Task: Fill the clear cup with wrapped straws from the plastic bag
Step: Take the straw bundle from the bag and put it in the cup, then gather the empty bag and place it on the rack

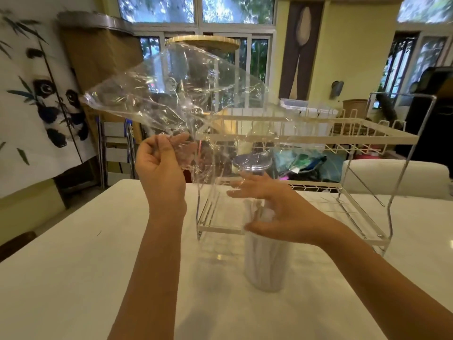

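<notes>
Above the desk (73, 266), in the head view, the left hand (160, 168) pinches a corner of the clear plastic bag (176, 94) between thumb and curled fingers, and the bag billows up and away from that grip, mouth side lost in the crinkle; it looks empty, which would explain why it is lifted clear and not angled over anything. Below and to the right of that grip, the right hand (272, 207) hovers with fingers spread over the top of the clear cup (266, 261), holding nothing I can make out; whether its fingertips touch the tips of the wrapped straws (259, 212) is hard to tell through the blur. Those straws stand upright in the cup, pale and bunched, their tops just under the palm, so the spread hand likely serves to steady or tamp them so that they stay gathered. Directly under the right grip the cup stands on the desk, just in front of a white wire dish rack (318, 133) whose lower tier holds a lidded clear jar (252, 163) beyond the fingers. By my judgement, the filling is about done, with only settling the straws and setting the bag down left.
</notes>
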